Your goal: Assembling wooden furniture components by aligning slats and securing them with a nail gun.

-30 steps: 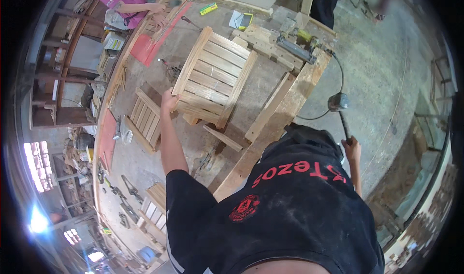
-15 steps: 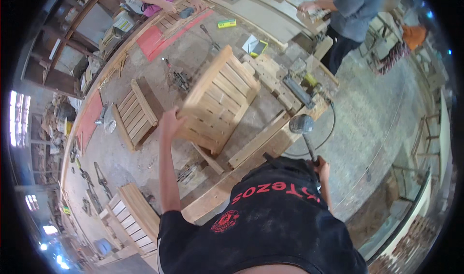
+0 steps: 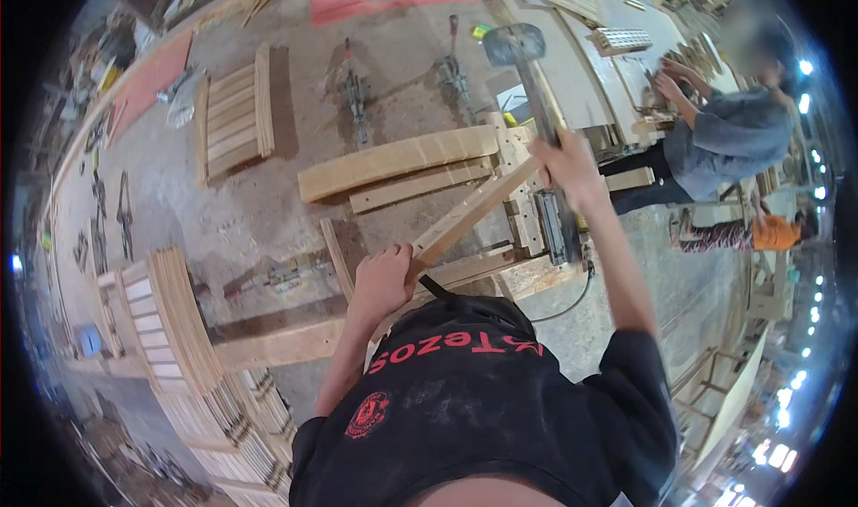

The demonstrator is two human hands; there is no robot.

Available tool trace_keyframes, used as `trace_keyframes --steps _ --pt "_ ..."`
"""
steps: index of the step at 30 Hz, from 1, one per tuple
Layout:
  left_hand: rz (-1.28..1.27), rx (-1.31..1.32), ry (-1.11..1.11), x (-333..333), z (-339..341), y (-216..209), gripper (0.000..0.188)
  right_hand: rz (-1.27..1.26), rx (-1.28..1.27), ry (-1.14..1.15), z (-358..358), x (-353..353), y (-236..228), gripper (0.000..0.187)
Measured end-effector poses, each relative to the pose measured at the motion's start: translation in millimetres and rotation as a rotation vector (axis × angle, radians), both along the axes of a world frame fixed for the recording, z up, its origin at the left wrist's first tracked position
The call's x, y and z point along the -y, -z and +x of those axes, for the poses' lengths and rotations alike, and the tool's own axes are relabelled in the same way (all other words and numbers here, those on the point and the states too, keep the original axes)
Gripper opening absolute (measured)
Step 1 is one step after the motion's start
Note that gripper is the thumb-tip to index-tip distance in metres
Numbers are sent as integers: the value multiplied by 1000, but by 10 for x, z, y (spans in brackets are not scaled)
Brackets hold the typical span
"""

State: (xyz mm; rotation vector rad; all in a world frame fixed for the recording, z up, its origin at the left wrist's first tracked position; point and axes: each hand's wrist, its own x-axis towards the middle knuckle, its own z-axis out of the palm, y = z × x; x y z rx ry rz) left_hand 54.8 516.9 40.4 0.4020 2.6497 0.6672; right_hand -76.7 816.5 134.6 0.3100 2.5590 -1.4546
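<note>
My left hand (image 3: 384,279) is closed round the near end of a slatted wooden panel (image 3: 474,210), which stands nearly on edge on the workbench. From above its rails show mostly as long bars, with the slats largely hidden. A dark-headed mallet (image 3: 515,46) is raised at the far side, over the bench. Its handle runs back into my right hand (image 3: 572,169), whose fingers wrap round it. The mallet head is apart from the panel.
A second slatted panel (image 3: 234,118) lies at the left, with clamps (image 3: 355,96) beyond. More slatted panels (image 3: 183,319) are stacked at near left. A metal vise-like tool (image 3: 556,230) sits on the bench's right end. A person in grey (image 3: 728,140) works at far right.
My right hand has lifted the mallet from beside my body to above the bench. The panel has tipped from showing its slats to nearly on edge, with my left hand nearer my body.
</note>
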Motion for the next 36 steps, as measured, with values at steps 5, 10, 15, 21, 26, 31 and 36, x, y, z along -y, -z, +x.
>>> trace_keyframes --steps 5,10,15,21,26,31,36 --pt "91 65 -152 15 4 42 31 -455 506 -179 -1660 37 860 15" --pt "94 -46 -200 -31 31 37 29 -526 601 -237 -2536 594 1834 21" --pt "108 -65 -151 -121 72 37 31 811 -174 -532 -2613 598 1902 37" --pt "37 -71 -152 -193 83 -82 43 181 23 -1136 -1198 119 656 67" --pt "-60 -339 120 -290 191 -82 53 405 50 -1140 439 -486 676 66" --pt "-21 -345 208 -232 316 -59 61 380 -268 -769 1112 -593 1041 55" --pt "12 -448 213 -229 501 -97 63 349 -355 -705 1281 -542 898 53"
